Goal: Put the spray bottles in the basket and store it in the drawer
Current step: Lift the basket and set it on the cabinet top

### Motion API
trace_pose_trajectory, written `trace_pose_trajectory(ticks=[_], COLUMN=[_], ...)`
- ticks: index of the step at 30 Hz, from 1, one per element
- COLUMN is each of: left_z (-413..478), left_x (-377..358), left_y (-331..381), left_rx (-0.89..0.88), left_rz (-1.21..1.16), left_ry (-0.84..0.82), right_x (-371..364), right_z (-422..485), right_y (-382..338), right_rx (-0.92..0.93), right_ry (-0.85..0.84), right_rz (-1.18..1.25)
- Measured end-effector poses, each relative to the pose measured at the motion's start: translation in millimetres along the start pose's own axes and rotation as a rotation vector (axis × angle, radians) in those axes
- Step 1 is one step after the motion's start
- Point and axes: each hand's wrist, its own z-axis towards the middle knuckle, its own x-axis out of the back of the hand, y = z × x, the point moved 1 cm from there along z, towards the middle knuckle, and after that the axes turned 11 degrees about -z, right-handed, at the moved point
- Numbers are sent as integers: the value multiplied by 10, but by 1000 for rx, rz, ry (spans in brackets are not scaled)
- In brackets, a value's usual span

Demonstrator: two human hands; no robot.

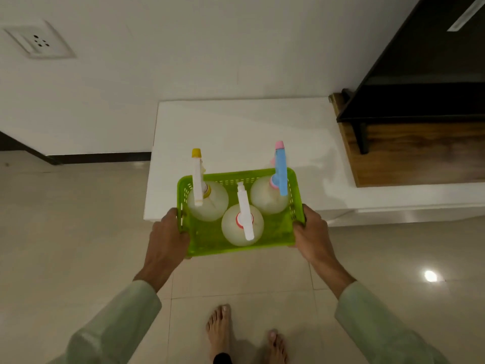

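Note:
A bright green plastic basket (pixel 275 233) is held in the air over the front edge of a low white cabinet top (pixel 249 132). Three translucent spray bottles stand upright inside it: one with a white and yellow sprayer (pixel 207 203) at the left, one with a white sprayer and red collar (pixel 242 224) at the front middle, one with a blue and pink sprayer (pixel 267 195) at the right. My left hand (pixel 168 232) grips the basket's left rim. My right hand (pixel 312 232) grips its right rim. No drawer front is visible.
A dark wood and black unit (pixel 420 114) stands at the right on the white surface. A wall socket (pixel 39 42) sits on the white wall at upper left. Glossy beige floor tiles (pixel 78 232) lie below, with my bare feet (pixel 244 334) near the bottom edge.

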Motion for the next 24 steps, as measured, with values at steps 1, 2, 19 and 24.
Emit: trace_pose_trajectory(ticks=[1, 2, 19, 24], left_z=[127, 228, 1384, 1270], left_x=[16, 26, 83, 73], left_y=[37, 72, 258, 59], left_rx=[14, 24, 62, -38], left_rz=[-14, -27, -60, -103], left_ry=[-6, -12, -34, 49], right_x=[-28, -42, -363, -372], right_z=[108, 195, 1180, 1046], right_y=[-54, -103, -576, -510], right_rx=[-9, -13, -104, -123], right_ry=[-7, -11, -15, -1], right_rz=[0, 0, 7, 145])
